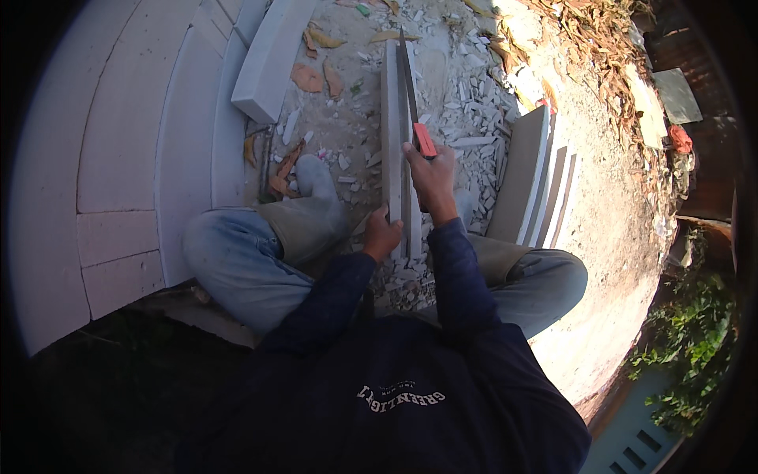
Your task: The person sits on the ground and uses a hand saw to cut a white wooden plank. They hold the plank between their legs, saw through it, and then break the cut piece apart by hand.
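Note:
A long, narrow pale block (390, 118) stands between my bent legs, pointing away from me. My left hand (382, 235) is closed on its near part, with the thumb along the top edge. My right hand (434, 178) is wrapped round the red handle of a handsaw (425, 140). The saw's dark, tapering blade points away from me, along the block's right side; its teeth are too small to make out. Beside the block, partly under my right hand, runs a second pale strip (414, 229). Whether the two are joined is unclear.
White chips and splinters (474, 103) litter the ground around the block. Several thin slabs (525, 170) lean together at the right. A thick pale block (272, 59) lies at the far left, beside a pale block wall (118, 126). Dry leaves (584, 39) lie at the far right.

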Motion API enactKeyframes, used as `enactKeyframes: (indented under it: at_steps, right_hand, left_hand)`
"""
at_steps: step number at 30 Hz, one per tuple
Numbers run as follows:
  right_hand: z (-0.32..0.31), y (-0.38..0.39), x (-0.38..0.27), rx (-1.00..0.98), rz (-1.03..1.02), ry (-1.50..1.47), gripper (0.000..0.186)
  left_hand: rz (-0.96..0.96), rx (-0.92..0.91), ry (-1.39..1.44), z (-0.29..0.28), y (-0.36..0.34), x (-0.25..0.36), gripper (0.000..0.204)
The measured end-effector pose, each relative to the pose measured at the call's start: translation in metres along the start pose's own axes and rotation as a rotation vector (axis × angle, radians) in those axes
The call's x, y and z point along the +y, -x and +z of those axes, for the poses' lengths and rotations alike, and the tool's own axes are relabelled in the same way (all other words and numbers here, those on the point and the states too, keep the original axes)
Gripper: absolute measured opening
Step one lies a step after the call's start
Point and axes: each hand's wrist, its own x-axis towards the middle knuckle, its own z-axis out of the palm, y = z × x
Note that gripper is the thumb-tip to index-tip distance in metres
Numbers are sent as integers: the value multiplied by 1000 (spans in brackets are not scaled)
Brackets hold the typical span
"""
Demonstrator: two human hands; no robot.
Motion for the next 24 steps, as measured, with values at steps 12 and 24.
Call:
enactKeyframes:
  at_steps: [12, 24]
  right_hand:
    - [-59, 42, 7, 176, -117, -138, 17]
    - [-71, 50, 89, 331, 32, -227, 12]
  left_hand:
    - [172, 143, -34, 20, -9, 21, 65]
    - [-1045, 153, 706, 21, 56, 7, 80]
